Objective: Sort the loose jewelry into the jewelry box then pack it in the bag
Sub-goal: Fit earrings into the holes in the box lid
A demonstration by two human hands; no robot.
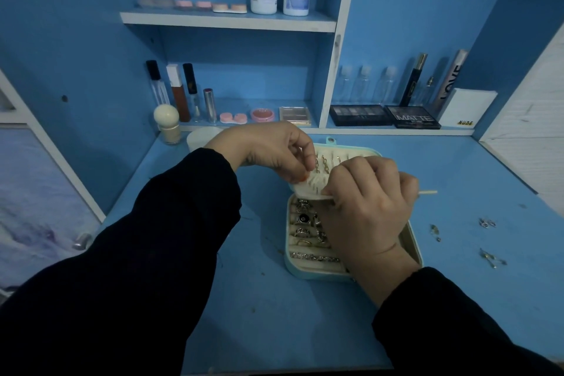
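We have the jewelry box (292, 267) open on the blue counter (268, 320), right in front of us, its lid leaning back toward the shelf (229, 21). Between lid and tray a pale padded flap (309, 188) is lifted, with small gold chains (320, 163) hanging on it. Our left hand (274, 148) comes over from the left, and its thumb and forefinger pinch together at the flap's left part; whether a tiny piece sits between them we cannot tell. Our right hand (367, 212) lies over the tray, its fingers curled round the flap's lower right edge. In the tray's left slots sit several rings (303, 219), and a bracelet (314, 258) lies along the front compartment. Loose earrings (487, 223) and a few other small pieces (492, 260) lie on the counter, well to the right of the box. A thin wooden stick (428, 192) shows just past our right hand; we cannot tell if we hold it.
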